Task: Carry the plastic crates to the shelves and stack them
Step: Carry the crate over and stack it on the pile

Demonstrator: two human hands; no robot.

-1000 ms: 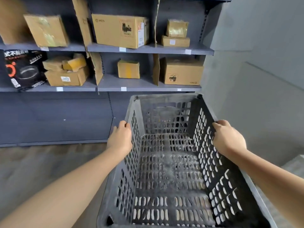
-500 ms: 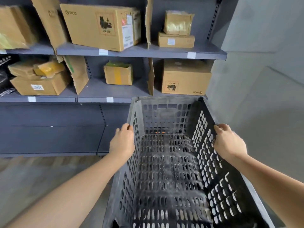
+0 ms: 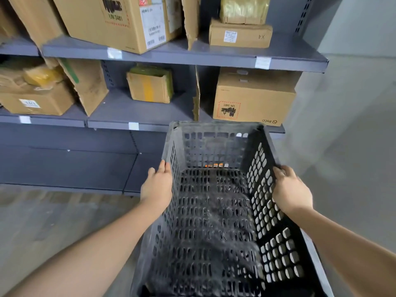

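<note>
I hold a black perforated plastic crate (image 3: 214,221) in front of me, empty, its open top facing me. My left hand (image 3: 157,186) grips its left rim and my right hand (image 3: 290,190) grips its right rim. The crate's far edge reaches the front of the lower grey shelf (image 3: 120,112) of the shelving unit straight ahead. Something orange shows through the holes at the crate's far end.
Cardboard boxes fill both shelves: a large box (image 3: 120,20) and a flat box (image 3: 240,34) above, a small box (image 3: 150,85) and a PICO box (image 3: 254,101) below. A grey wall (image 3: 353,103) stands right. Grey floor (image 3: 53,221) lies at left.
The shelves have grown larger and closer in view, and the crate's far end now reaches the lower shelf edge. Both hands keep the same grip on the rims.
</note>
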